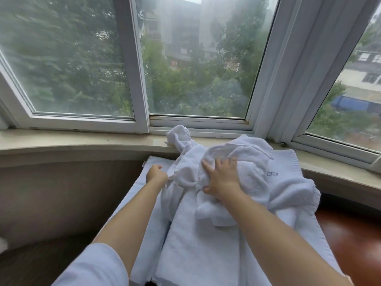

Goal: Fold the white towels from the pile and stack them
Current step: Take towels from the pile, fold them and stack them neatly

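A crumpled pile of white towels [253, 174] lies against the window sill, spilling to the right. My right hand [221, 178] presses on top of the pile with spread fingers, thumb tucked into a fold. My left hand [156, 175] is curled at the pile's left edge and pinches a towel's edge there. A folded white towel [198, 252] lies flat in front of the pile, on a spread white towel [142, 240] that covers the surface underneath.
A beige stone window sill [82, 141] runs along the back under large windows [195, 58]. A brown wall lies below it at left. A reddish wooden surface [350, 240] shows at right. My white sleeve [92, 267] is at bottom left.
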### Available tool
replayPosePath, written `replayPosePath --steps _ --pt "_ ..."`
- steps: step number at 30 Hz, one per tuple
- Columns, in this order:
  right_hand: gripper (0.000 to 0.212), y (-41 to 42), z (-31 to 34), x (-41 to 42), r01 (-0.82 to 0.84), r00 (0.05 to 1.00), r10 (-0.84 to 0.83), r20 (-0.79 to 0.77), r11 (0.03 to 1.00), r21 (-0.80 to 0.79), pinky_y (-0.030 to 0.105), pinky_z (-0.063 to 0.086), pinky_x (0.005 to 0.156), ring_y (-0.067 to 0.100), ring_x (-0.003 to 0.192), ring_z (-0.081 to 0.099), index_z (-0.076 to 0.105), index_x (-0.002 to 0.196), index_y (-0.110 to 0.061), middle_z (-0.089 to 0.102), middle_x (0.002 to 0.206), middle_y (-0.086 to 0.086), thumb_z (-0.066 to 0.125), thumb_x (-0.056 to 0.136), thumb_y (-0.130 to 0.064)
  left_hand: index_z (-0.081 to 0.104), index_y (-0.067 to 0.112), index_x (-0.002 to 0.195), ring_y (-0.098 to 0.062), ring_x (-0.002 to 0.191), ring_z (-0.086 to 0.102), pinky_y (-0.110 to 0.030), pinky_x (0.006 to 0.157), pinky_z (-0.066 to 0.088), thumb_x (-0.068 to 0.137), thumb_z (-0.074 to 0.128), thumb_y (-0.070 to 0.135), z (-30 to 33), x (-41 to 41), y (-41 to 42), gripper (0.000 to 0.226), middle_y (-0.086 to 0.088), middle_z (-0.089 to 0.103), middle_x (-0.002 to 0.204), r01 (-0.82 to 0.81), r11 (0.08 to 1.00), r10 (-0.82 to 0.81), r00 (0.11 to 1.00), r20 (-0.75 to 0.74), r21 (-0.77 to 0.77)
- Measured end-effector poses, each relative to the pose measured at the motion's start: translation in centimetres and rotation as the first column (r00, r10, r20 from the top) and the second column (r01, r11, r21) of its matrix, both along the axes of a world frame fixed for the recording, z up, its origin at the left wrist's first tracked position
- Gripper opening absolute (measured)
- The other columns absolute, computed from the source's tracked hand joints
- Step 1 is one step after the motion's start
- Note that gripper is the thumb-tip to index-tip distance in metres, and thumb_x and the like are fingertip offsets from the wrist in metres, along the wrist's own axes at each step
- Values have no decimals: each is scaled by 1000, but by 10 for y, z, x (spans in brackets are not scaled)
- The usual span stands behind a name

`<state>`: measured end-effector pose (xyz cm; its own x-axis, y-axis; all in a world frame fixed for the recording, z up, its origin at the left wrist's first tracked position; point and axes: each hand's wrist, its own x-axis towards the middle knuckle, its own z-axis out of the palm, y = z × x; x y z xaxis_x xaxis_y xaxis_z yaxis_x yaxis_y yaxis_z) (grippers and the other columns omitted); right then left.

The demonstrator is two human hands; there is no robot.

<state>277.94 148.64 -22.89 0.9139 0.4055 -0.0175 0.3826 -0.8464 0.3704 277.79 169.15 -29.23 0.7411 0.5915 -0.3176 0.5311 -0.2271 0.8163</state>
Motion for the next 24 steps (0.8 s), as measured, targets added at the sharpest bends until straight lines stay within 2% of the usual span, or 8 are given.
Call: replayPosePath --steps 4,7,8,12,15,18,20,24 --pt "54 30 -10 13 118 993 -118 6 993 -20 69 8 108 39 123 39 39 135 -21 41 129 15 52 89 -47 26 21 150 -36 111 58 -33 68 53 81 63 22 -11 15 -4 78 -19 48 139 120 988 -121 993 -9 -100" --pt "39 38 -12 23 186 982 -187 5 981 51 71 6 107 42 123 40 46 128 -19 43 127 16 45 92 -34 29 20 148 -33 128 45 -40 99 42 71 62 43 -14 28 -4 88 -5 45 141 303 953 -302 945 -127 -14" --pt "39 37 -12 27 193 981 -194 8 978 75 70 6 107 41 122 41 46 128 -19 43 127 16 45 92 -34 35 19 145 -31 127 46 -39 102 40 74 64 41 -16 33 -4 80 -2 48 136 345 937 -348 928 -135 -48" --pt "41 28 -15 32 169 984 -175 34 975 142 67 9 109 39 120 41 47 125 -19 44 126 15 50 89 -38 60 11 109 -20 89 65 -29 70 53 79 76 26 -15 36 -6 37 -8 67 104 265 888 -314 946 -76 -376" --pt "50 26 -17 27 160 985 -166 35 978 133 64 9 110 40 124 38 43 131 -16 41 128 16 49 90 -45 61 6 97 -24 84 60 -31 68 46 74 70 12 3 42 -6 25 -8 61 93 43 888 -19 998 57 -457" --pt "57 21 -15 22 111 993 -115 21 982 152 57 7 113 34 129 31 38 136 -17 36 134 14 48 90 -47 56 11 77 -23 80 42 -33 65 36 69 58 6 59 39 -16 10 -8 45 79 111 813 114 933 343 -571" --pt "79 22 -11 20 119 993 -107 -56 947 298 53 3 115 28 137 23 24 146 -20 28 143 11 55 83 -56 51 16 55 -21 65 42 -28 59 36 55 55 10 101 28 -25 8 -3 42 60 195 815 106 876 471 -546" --pt "128 18 17 9 230 966 -52 -254 621 750 42 14 117 25 145 11 -17 150 -27 7 156 8 72 65 -64 40 16 56 -17 57 35 -29 55 31 73 46 9 171 -4 -58 20 -1 33 55 437 661 70 773 630 -609"
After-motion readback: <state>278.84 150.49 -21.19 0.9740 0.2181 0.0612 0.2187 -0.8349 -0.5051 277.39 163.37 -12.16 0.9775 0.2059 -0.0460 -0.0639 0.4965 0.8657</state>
